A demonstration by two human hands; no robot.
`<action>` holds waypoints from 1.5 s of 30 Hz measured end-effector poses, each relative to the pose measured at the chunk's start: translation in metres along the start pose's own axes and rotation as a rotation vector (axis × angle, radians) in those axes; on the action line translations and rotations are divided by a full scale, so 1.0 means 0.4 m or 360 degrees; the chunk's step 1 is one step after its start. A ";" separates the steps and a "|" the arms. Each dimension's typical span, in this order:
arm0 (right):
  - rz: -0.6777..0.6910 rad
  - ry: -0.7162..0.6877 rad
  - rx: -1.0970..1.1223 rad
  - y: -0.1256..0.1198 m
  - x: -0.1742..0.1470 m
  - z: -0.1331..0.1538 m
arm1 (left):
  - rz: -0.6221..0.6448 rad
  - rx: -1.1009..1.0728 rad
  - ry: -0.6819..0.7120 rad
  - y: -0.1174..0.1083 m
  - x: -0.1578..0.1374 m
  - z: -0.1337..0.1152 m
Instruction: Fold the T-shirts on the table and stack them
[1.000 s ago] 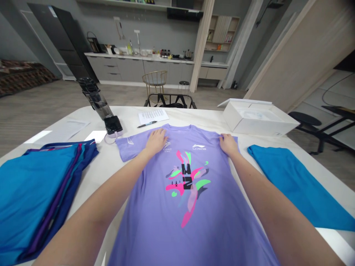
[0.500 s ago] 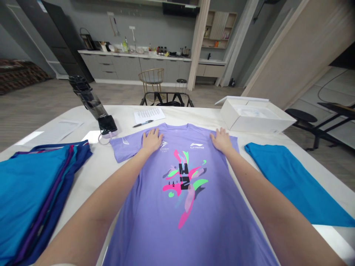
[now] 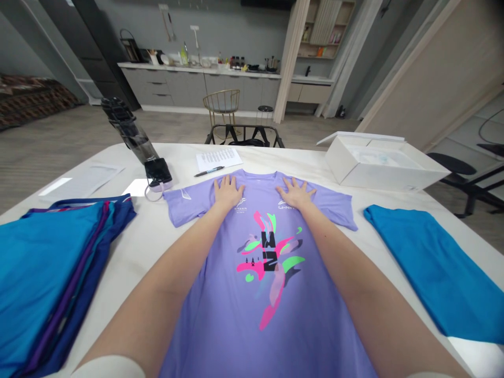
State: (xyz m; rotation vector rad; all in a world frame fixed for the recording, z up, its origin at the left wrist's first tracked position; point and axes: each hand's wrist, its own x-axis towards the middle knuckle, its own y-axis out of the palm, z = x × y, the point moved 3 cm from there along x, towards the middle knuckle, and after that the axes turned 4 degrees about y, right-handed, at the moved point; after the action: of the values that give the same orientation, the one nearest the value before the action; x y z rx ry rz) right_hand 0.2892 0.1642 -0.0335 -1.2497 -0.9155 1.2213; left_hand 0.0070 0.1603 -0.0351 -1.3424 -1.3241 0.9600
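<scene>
A purple short-sleeved T-shirt [image 3: 252, 304] lies spread face up, collar toward the far side, with a bright pink, green and black print on its chest. My left hand [image 3: 229, 193] rests flat on the shirt just left of the collar, fingers spread. On the other side of the collar, my right hand [image 3: 296, 193] also presses flat with fingers apart, partly covering the white logo. Both sleeves lie out to the sides. The shirt's lower end runs out of view toward me.
Folded blue and purple clothes [image 3: 47, 262] are stacked at left; a folded blue garment [image 3: 437, 262] lies at right. On the white table [image 3: 299, 157] are a black bottle-like device [image 3: 137, 142], paper [image 3: 219, 157], a pen [image 3: 209, 171] and an open white box [image 3: 386, 163].
My right hand has moved left from the right shoulder to beside the collar, uncovering the right sleeve. The left hand stays on the left shoulder area. The view has shifted slightly.
</scene>
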 end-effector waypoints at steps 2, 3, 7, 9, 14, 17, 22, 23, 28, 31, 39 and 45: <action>-0.0057 -0.0054 -0.0032 -0.004 -0.014 0.017 | -0.0105 0.0040 0.0111 -0.003 -0.024 -0.041; -0.0111 -0.0104 -0.0047 -0.004 -0.027 0.029 | -0.0129 0.0039 0.0169 -0.002 -0.038 -0.061; -0.0192 -0.0236 -0.0034 0.016 -0.100 0.055 | 0.0014 -0.0044 0.0203 0.015 -0.095 -0.089; -0.0116 -0.0135 0.0007 0.029 -0.126 0.026 | 0.0069 -0.0058 0.0176 0.018 -0.120 -0.062; -0.0110 0.0068 0.0020 0.011 -0.124 -0.131 | 0.0122 -0.0017 0.0103 -0.014 -0.148 0.076; -0.0083 -0.0015 0.0020 -0.013 -0.118 -0.179 | 0.0179 -0.0024 0.0106 -0.047 -0.158 0.124; -0.0391 -0.0193 -0.0018 -0.031 -0.213 -0.072 | -0.0108 0.0029 0.0280 -0.085 -0.234 0.036; -0.0336 -0.0284 -0.0032 -0.020 -0.246 -0.031 | -0.0125 0.0027 0.0302 -0.083 -0.257 0.005; -0.0072 -0.0438 -0.0067 0.051 -0.398 0.087 | 0.0064 -0.0002 0.0508 -0.047 -0.370 -0.098; -0.0062 -0.0284 -0.0100 0.060 -0.435 0.039 | 0.0174 -0.0013 0.0561 -0.038 -0.419 -0.091; -0.0106 -0.0108 -0.0031 0.024 -0.501 -0.090 | 0.0218 -0.0020 0.0426 -0.060 -0.514 -0.073; -0.0291 -0.0188 -0.0029 0.032 -0.628 -0.103 | 0.0145 -0.0005 0.0433 -0.086 -0.619 -0.088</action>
State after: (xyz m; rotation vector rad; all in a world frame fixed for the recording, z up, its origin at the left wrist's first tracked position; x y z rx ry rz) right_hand 0.2852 -0.0902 -0.0219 -1.0915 -1.1045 1.1521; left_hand 0.0108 -0.0917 -0.0188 -1.4886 -1.0661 0.8026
